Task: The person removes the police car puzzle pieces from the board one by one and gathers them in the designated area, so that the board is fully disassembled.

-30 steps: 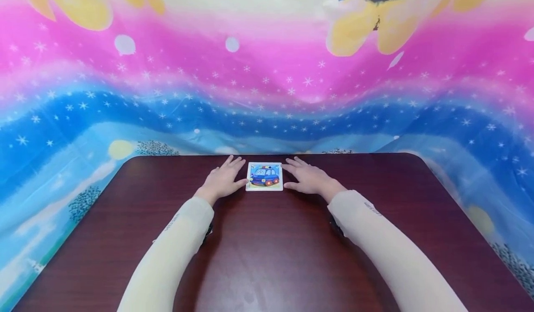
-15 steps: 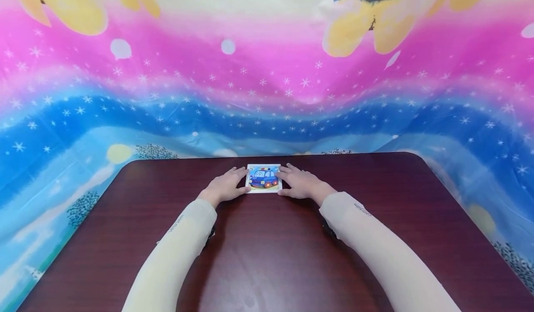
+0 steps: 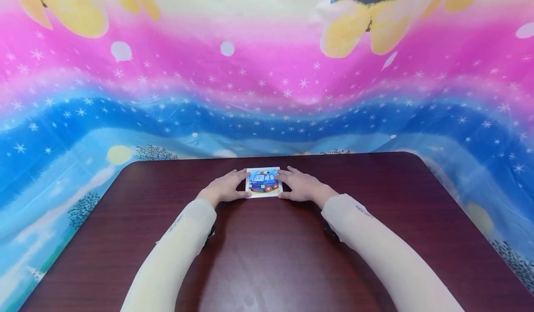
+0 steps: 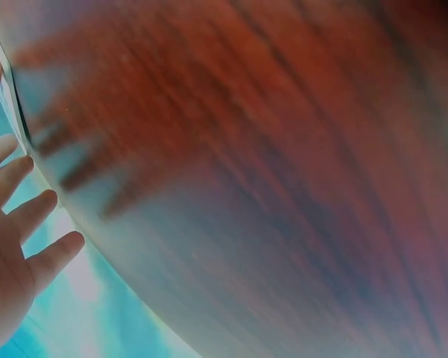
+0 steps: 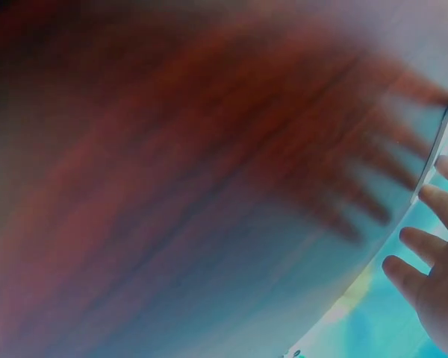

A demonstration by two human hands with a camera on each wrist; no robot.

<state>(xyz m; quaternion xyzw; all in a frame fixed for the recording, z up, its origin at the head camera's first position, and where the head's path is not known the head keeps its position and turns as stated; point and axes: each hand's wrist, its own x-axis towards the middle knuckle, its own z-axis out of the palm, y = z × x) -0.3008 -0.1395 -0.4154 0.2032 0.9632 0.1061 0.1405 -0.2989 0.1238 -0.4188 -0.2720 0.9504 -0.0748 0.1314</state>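
A square picture board (image 3: 263,182) with a white border and a blue cartoon car lies near the far edge of the dark table, in the head view. My left hand (image 3: 225,187) touches its left side, thumb at the near corner and forefinger at the far corner. On the right side, my right hand (image 3: 304,186) touches it, with fingertips over the border. Both hands press the board between them. Spread, fairly straight fingers of the left hand (image 4: 19,239) show in the left wrist view; the right hand (image 5: 440,276) looks alike in the right wrist view.
The dark red-brown table (image 3: 267,256) has rounded far corners and a shiny top that mirrors the hands. A colourful printed cloth (image 3: 267,85) hangs behind it and along both sides.
Both hands have come inward from beside the board until they touch its sides. The board has since shifted slightly towards me and tilted a little in view.
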